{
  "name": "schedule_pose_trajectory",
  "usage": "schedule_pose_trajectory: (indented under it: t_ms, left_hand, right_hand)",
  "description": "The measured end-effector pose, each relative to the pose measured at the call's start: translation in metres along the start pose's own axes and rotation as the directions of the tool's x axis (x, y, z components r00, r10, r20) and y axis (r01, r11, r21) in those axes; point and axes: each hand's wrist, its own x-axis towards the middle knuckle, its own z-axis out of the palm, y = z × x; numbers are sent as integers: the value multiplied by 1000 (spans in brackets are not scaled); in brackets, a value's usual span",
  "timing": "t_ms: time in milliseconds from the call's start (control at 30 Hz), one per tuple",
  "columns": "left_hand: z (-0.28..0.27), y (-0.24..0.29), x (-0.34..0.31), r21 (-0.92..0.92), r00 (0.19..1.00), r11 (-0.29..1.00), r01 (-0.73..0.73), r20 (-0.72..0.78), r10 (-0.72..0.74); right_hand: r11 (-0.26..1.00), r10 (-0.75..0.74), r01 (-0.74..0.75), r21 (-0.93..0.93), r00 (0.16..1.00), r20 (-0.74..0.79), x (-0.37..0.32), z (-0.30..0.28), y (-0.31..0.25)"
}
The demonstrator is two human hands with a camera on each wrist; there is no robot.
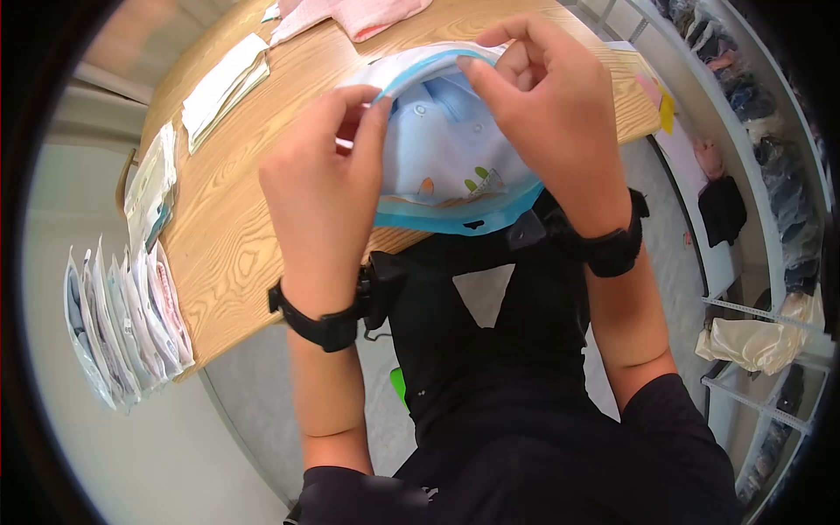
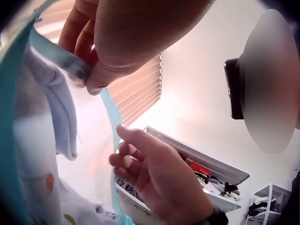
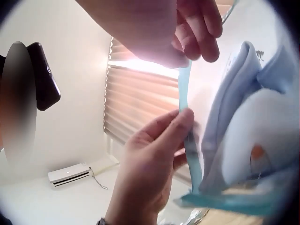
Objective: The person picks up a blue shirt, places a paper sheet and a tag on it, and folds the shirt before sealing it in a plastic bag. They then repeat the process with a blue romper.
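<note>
A clear bag with a light-blue border (image 1: 437, 216) is held up over the front part of the wooden table. Inside it lies a folded pale-blue garment (image 1: 437, 144) with snap buttons and small orange and green prints. My left hand (image 1: 324, 179) pinches the bag's blue rim between thumb and fingers at the left. Farther right along that rim, my right hand (image 1: 564, 122) pinches it with thumb and index finger, its other fingers loosely bent. In the right wrist view the blue rim strip (image 3: 184, 89) stretches between both hands.
Pink clothing (image 1: 372, 17) and a folded white stack (image 1: 223, 87) lie on the wooden table (image 1: 236, 236). Packaged items (image 1: 127, 328) stand in a row at its left edge, near another packet (image 1: 150, 192). Shelving at right holds bagged dark clothes (image 1: 770, 157) and a cream bundle (image 1: 757, 343).
</note>
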Motion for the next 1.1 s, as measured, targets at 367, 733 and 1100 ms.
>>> schedule_pose_trajectory:
  t_ms: [367, 733, 1100]
  left_hand:
    - [-2, 4, 22, -62, 979, 988, -145, 134, 152]
    - [20, -5, -25, 137, 954, 945, -297, 78, 289]
    - [15, -26, -49, 95, 961, 956, -276, -3, 278]
  right_hand:
    - [984, -81, 61, 169, 990, 112, -35, 59, 29]
    - [980, -155, 95, 174, 912, 380, -43, 122, 51]
    - [907, -421, 360, 218, 783, 459, -46, 126, 91]
